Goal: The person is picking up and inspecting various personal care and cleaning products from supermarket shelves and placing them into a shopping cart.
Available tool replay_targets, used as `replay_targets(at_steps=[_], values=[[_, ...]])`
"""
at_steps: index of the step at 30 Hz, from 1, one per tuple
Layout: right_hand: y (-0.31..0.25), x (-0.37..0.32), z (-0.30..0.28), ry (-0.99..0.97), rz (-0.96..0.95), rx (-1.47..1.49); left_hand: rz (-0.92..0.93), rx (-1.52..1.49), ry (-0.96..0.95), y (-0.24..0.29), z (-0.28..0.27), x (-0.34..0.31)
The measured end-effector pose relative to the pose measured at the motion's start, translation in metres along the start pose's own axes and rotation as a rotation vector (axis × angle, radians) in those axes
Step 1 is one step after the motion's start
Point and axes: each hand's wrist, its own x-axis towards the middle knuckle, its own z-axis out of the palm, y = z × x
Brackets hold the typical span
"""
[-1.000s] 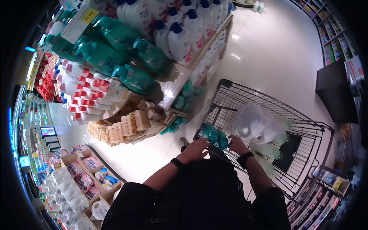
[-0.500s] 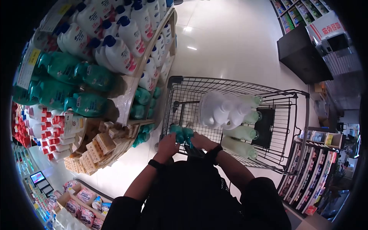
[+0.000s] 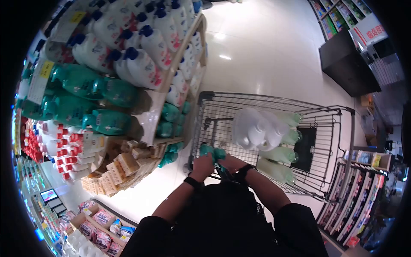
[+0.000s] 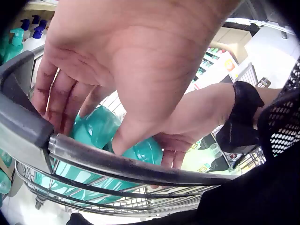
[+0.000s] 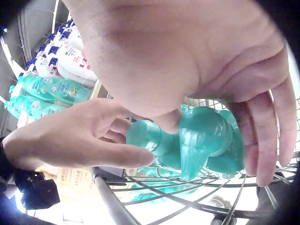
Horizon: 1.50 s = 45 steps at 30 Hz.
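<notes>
Two teal pump bottles (image 3: 206,150) (image 4: 96,126) are side by side in the cart's near left corner, inside its wire wall. My left hand (image 3: 202,166) (image 4: 122,56) (image 5: 79,136) holds the left bottle near its top, thumb on one side and fingers on the other. Around the top of the other teal bottle (image 3: 219,153) (image 5: 206,136) (image 4: 143,152) lie the thumb and fingers of my right hand (image 3: 232,163) (image 5: 197,56) (image 4: 180,122). The bottles' lower parts are partly hidden by hands and cart bars.
The cart (image 3: 274,97) also carries large whitish jugs (image 3: 257,128) and several pale green bottles (image 3: 278,154). Left of it stands a shelf (image 3: 156,111) of teal and white pump bottles, with boxed goods (image 3: 115,171) below. A black bin-like block (image 3: 346,64) stands beyond, on the right.
The head view has swung right, then slightly back, so the cart sits further left than a second ago. Both hands have come closer together over the teal bottles.
</notes>
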Motion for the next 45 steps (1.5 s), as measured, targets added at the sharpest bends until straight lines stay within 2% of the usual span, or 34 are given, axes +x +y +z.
replay_targets(at_steps=[1, 2, 3, 5, 6, 7, 8, 9, 11, 13, 15, 17, 20, 22, 23, 25, 26, 28, 30, 35, 42, 44, 45], values=[[0.003, -0.006, 0.001, 0.023, -0.028, 0.116, -0.026, 0.017, -0.03, 0.002, -0.006, -0.004], [-0.005, -0.014, -0.002, 0.033, -0.043, 0.087, -0.001, 0.006, -0.014, -0.004, 0.002, -0.003], [-0.01, -0.021, -0.006, 0.042, -0.061, 0.057, -0.019, -0.02, -0.025, 0.001, -0.018, -0.009], [0.032, 0.019, -0.002, 0.002, 0.119, 0.051, 0.033, -0.089, 0.156, -0.006, -0.035, -0.022], [0.021, 0.009, -0.006, 0.033, 0.132, 0.028, 0.002, -0.073, 0.177, -0.013, -0.049, -0.028], [0.012, -0.002, -0.01, 0.066, 0.147, 0.006, -0.007, -0.201, 0.304, -0.018, -0.064, -0.035], [0.021, 0.002, -0.013, 0.072, 0.062, -0.054, -0.007, -0.328, 0.434, -0.024, -0.078, -0.041], [0.043, 0.011, -0.016, 0.079, -0.02, -0.112, -0.025, -0.317, 0.454, -0.036, -0.091, -0.046], [0.101, 0.04, -0.023, 0.21, -0.19, -0.479, -0.086, -0.42, 0.827, -0.07, -0.127, -0.06], [0.075, 0.005, -0.027, 0.326, -0.082, -0.275, -0.298, -0.511, 0.964, -0.084, -0.193, -0.087], [0.035, -0.033, -0.028, 0.447, 0.008, -0.112, -0.204, -0.336, 1.151, -0.108, -0.247, -0.11], [0.013, -0.064, -0.028, 0.496, -0.008, -0.17, -0.235, -0.086, 1.21, -0.128, -0.289, -0.129], [0.012, -0.081, -0.023, 0.604, -0.042, -0.237, -0.314, -0.08, 1.183, -0.157, -0.324, -0.139], [0.004, -0.097, -0.019, 0.666, -0.082, -0.211, -0.379, 0.147, 1.117, -0.17, -0.338, -0.14], [-0.003, -0.107, -0.015, 0.67, -0.081, -0.212, -0.376, 0.144, 1.119, -0.18, -0.343, -0.136], [-0.009, -0.121, -0.01, 0.622, -0.018, -0.069, -0.429, 0.35, 0.981, -0.205, -0.343, -0.123], [0.006, -0.117, -0.006, 0.68, -0.065, -0.159, -0.428, 0.343, 0.98, -0.22, -0.344, -0.116], [0.012, -0.123, 0.001, 0.672, -0.073, -0.124, -0.514, 0.288, 0.722, -0.244, -0.35, -0.103], [0.033, -0.118, 0.005, 0.68, -0.119, -0.128, -0.494, 0.276, 0.678, -0.257, -0.357, -0.097], [0.037, -0.123, 0.016, 0.679, -0.073, -0.128, -0.562, 0.125, 0.51, -0.229, -0.382, -0.1], [0.027, -0.121, 0.013, 0.665, -0.072, -0.083, -0.496, 0.188, 0.606, -0.207, -0.369, -0.098], [0.025, -0.121, 0.01, 0.682, -0.092, -0.102, -0.381, 0.199, 0.706, -0.21, -0.364, -0.104], [0.017, -0.125, 0.007, 0.673, -0.105, -0.1, -0.382, 0.199, 0.706, -0.207, -0.362, -0.107]])
